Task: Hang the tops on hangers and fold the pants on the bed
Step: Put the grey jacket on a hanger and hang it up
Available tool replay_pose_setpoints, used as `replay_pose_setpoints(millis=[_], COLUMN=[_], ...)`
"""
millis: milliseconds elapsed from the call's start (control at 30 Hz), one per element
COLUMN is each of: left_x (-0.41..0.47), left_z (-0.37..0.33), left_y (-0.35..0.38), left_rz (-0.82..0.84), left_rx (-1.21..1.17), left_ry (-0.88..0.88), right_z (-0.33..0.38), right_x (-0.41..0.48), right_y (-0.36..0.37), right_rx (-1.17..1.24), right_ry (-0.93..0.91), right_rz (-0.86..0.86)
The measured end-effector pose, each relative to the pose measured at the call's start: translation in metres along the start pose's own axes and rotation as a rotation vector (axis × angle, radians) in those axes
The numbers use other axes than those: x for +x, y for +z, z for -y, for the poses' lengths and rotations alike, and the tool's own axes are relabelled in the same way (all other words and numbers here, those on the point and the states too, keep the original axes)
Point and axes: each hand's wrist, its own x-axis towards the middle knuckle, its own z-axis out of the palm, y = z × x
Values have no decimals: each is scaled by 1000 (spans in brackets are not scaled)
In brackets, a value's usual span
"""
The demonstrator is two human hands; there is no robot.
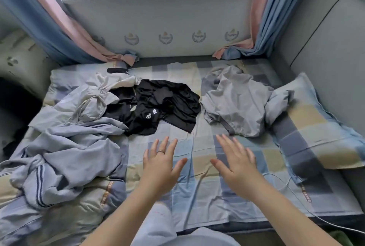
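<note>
A crumpled black garment [158,105] lies in the middle of the checked bed sheet [197,190]. To its left sits a bunched light grey garment [102,91]. A larger grey garment [237,105] is spread to the right, beside the pillow. My left hand [161,161], a ring on one finger, hovers over the sheet with its fingers straight and spread, holding nothing. My right hand [237,158] hovers beside it, also flat and empty. Both hands are nearer to me than the clothes and touch none of them. No hanger is in view.
A rumpled blue-grey quilt [65,153] covers the left side of the bed. A checked pillow [316,127] lies at the right against the grey padded headboard [325,52]. A white cable [292,192] crosses the near right corner. Blue and pink curtains [262,28] hang by the window.
</note>
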Motion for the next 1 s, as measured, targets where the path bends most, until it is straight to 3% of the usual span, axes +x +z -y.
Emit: replay_pose_setpoints(millis=[300,600,867,1000], left_x=[190,441,582,655], left_z=[72,95,50,1], left_y=[43,181,317,370], left_rz=[95,374,301,133], left_rx=[105,163,355,327], left_ry=[91,354,593,648], right_z=[-50,-178,-337,-407], right_x=[192,376,456,500], right_y=[73,184,243,256], right_rx=[65,51,-89,-185], right_ry=[208,599,692,688], right_rz=[19,68,-59,-144])
